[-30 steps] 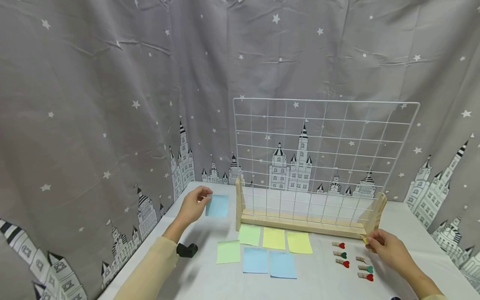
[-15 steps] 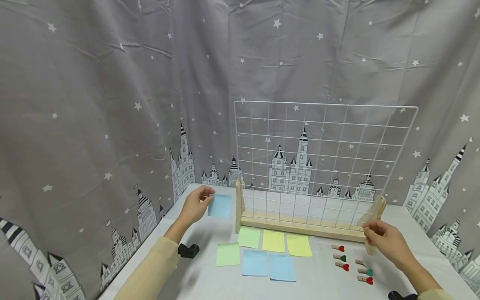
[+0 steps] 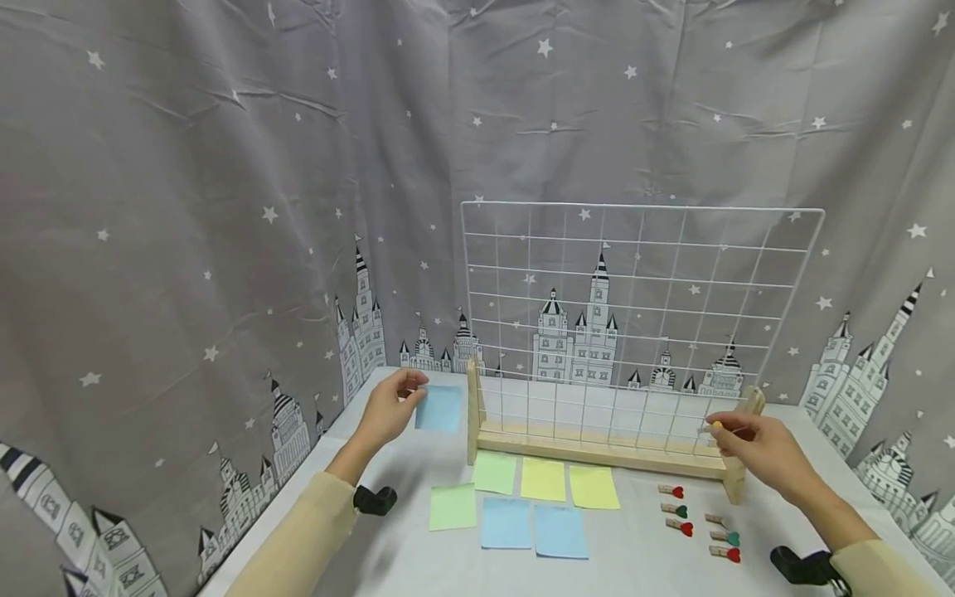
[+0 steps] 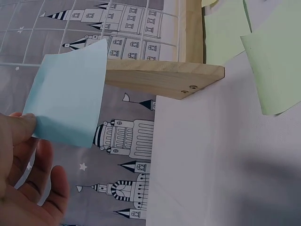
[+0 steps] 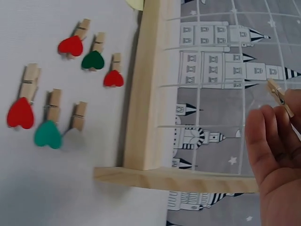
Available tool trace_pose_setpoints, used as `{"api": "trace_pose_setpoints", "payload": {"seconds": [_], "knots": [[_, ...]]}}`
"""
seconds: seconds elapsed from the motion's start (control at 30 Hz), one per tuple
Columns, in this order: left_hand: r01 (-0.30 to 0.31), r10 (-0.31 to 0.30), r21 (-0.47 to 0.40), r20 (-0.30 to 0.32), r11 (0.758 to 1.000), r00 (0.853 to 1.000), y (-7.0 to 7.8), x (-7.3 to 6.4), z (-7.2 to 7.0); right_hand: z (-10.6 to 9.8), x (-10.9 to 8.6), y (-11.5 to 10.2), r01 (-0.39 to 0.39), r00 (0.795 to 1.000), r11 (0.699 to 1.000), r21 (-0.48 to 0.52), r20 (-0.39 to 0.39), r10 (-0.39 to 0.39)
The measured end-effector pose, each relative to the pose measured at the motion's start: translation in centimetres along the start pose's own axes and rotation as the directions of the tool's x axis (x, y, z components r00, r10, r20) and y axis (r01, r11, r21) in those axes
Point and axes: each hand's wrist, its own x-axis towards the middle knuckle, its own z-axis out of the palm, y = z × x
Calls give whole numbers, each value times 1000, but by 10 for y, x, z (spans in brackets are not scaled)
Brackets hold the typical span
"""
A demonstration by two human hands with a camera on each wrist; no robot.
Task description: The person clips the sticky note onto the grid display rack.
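My left hand [image 3: 390, 408] pinches a light blue sticky note [image 4: 70, 94] by its edge between thumb and index finger. It holds the note left of the wooden stand [image 3: 597, 445] that carries a white wire grid [image 3: 642, 206]. At the stand's right end, my right hand [image 3: 761, 452] pinches a small wooden clothespin [image 5: 278, 96] in front of the lower grid. A bit of yellow [image 3: 717, 425] shows at the right fingertips in the head view. In the right wrist view, part of the clothespin is hidden by the fingers.
Green notes [image 3: 453, 506], yellow notes [image 3: 543, 478] and blue notes [image 3: 506, 523] lie on the white table before the stand. Several clothespins with hearts, such as a red-heart clothespin [image 5: 21, 112], lie in two groups at the right. A grey curtain [image 3: 224, 207] hangs behind.
My right hand has moved up and left, from beside the stand's right end to the lower right of the grid, carrying the clothespin. The left hand and blue note have barely moved.
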Motion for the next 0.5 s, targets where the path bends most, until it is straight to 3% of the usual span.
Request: {"api": "trace_pose_setpoints", "payload": {"seconds": [0.27,0.5], "knots": [[21,-21,-15,-38,1000,999,7,-2,4,-5,12,-16,19,1000,1000,4,18,-19],[-6,5,-28,-61,1000,998,13,1,6,-9,17,-26,59,998,998,-4,8,-58]]}}
